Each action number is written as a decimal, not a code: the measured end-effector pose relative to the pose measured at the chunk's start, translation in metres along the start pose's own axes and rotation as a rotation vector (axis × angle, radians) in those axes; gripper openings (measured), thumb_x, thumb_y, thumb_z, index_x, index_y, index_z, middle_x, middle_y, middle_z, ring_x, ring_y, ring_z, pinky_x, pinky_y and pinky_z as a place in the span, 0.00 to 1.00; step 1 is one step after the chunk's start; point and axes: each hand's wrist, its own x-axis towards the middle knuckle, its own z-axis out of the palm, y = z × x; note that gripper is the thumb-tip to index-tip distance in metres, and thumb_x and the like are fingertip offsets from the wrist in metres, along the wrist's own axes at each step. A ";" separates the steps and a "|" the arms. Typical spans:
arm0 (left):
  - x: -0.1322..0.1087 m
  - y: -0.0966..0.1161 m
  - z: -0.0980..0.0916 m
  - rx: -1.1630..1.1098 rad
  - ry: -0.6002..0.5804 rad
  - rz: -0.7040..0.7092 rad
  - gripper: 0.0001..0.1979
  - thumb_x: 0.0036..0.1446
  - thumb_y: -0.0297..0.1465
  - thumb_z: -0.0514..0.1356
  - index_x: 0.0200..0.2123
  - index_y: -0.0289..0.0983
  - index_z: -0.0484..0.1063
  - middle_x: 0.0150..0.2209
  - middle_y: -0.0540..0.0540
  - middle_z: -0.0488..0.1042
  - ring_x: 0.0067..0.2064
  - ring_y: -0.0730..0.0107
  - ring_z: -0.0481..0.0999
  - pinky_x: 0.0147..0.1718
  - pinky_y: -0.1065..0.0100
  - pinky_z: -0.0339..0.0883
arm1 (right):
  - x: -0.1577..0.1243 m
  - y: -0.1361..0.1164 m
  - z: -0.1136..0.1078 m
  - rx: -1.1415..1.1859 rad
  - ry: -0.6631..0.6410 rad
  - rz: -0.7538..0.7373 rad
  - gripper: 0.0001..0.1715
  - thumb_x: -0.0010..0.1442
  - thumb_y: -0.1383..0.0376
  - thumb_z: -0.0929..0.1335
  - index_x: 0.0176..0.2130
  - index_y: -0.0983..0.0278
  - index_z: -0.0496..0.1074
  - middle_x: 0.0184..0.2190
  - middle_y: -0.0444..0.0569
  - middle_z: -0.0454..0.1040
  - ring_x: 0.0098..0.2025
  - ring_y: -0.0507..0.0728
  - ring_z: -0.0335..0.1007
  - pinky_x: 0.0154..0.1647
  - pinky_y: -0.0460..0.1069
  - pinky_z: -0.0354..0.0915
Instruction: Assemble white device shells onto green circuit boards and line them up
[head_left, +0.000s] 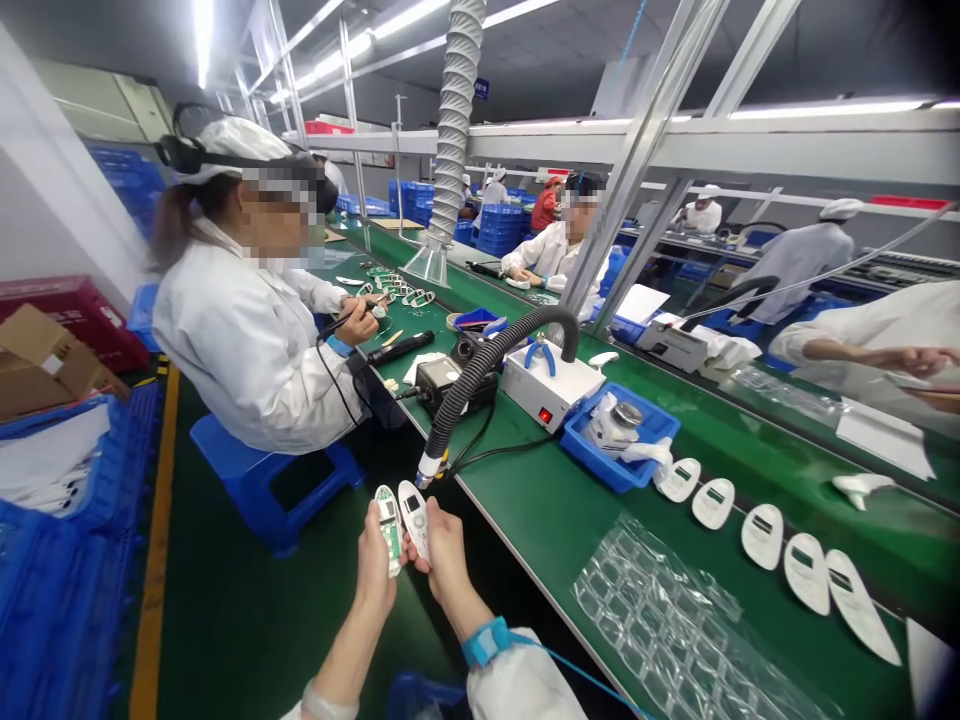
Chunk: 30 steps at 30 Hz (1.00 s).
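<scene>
My left hand [376,560] is closed on an oval white shell with a green circuit board [389,528] showing inside it. Beside it, my right hand [444,548] grips a white oval cover [414,518] with a dark window and printed buttons. The two pieces are held upright side by side, close together, just off the bench edge. Right above them is the nozzle [428,470] of a black flexible hose. A blue wrist strap [486,642] with a cord circles my right wrist.
On the green bench [517,500] stand a white box with a red switch [551,385] and a blue tray [619,435]. Several white oval covers [762,537] lie in a row behind a clear blister tray [652,610]. A co-worker [255,330] sits to the left.
</scene>
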 end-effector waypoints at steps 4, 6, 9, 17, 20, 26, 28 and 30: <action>0.002 0.013 -0.011 -0.015 0.029 0.045 0.26 0.54 0.53 0.56 0.24 0.35 0.68 0.16 0.49 0.67 0.19 0.68 0.70 0.15 0.74 0.56 | 0.002 0.002 0.019 -0.003 -0.050 -0.008 0.27 0.61 0.48 0.62 0.21 0.64 0.67 0.12 0.44 0.67 0.09 0.48 0.57 0.08 0.43 0.43; -0.001 0.013 -0.012 -0.018 0.025 0.048 0.26 0.53 0.54 0.57 0.24 0.35 0.67 0.16 0.49 0.67 0.19 0.68 0.70 0.15 0.74 0.56 | 0.001 0.003 0.018 -0.007 -0.054 -0.004 0.27 0.61 0.47 0.63 0.22 0.64 0.68 0.12 0.43 0.67 0.09 0.49 0.57 0.08 0.44 0.44; -0.014 0.005 -0.010 -0.013 0.001 0.033 0.26 0.54 0.54 0.57 0.27 0.35 0.69 0.18 0.50 0.67 0.20 0.69 0.69 0.16 0.74 0.57 | -0.008 0.004 0.003 -0.017 -0.048 0.000 0.29 0.59 0.44 0.63 0.23 0.64 0.68 0.13 0.44 0.66 0.10 0.49 0.57 0.09 0.44 0.44; -0.081 -0.015 -0.002 0.023 -0.132 -0.106 0.28 0.55 0.55 0.58 0.42 0.34 0.72 0.27 0.50 0.69 0.24 0.74 0.64 0.19 0.75 0.58 | -0.091 -0.008 -0.065 0.264 -0.048 0.095 0.31 0.53 0.40 0.68 0.29 0.66 0.76 0.24 0.51 0.74 0.22 0.54 0.68 0.19 0.47 0.62; -0.099 -0.011 0.001 0.013 -0.205 -0.165 0.28 0.55 0.53 0.59 0.46 0.35 0.72 0.33 0.48 0.70 0.28 0.73 0.66 0.22 0.74 0.62 | -0.123 -0.019 -0.078 0.406 -0.079 0.075 0.26 0.54 0.47 0.72 0.35 0.68 0.78 0.31 0.54 0.77 0.29 0.55 0.73 0.31 0.49 0.69; -0.119 0.001 0.014 0.045 -0.289 -0.215 0.27 0.54 0.50 0.63 0.50 0.37 0.71 0.37 0.47 0.72 0.40 0.67 0.72 0.35 0.74 0.69 | -0.150 -0.035 -0.090 0.512 -0.136 0.058 0.23 0.55 0.52 0.73 0.37 0.71 0.79 0.35 0.57 0.79 0.34 0.56 0.74 0.38 0.50 0.70; -0.123 0.002 0.019 0.053 -0.298 -0.205 0.28 0.53 0.49 0.64 0.51 0.37 0.71 0.38 0.45 0.73 0.43 0.63 0.73 0.36 0.74 0.69 | -0.153 -0.038 -0.094 0.511 -0.142 0.045 0.22 0.55 0.52 0.73 0.37 0.70 0.80 0.36 0.56 0.79 0.35 0.56 0.74 0.41 0.50 0.69; -0.126 -0.001 0.024 0.086 -0.312 -0.171 0.29 0.52 0.48 0.65 0.52 0.37 0.70 0.42 0.44 0.74 0.48 0.59 0.72 0.39 0.72 0.69 | -0.156 -0.041 -0.098 0.463 -0.135 -0.012 0.22 0.56 0.52 0.72 0.38 0.68 0.80 0.37 0.55 0.79 0.38 0.57 0.74 0.45 0.51 0.68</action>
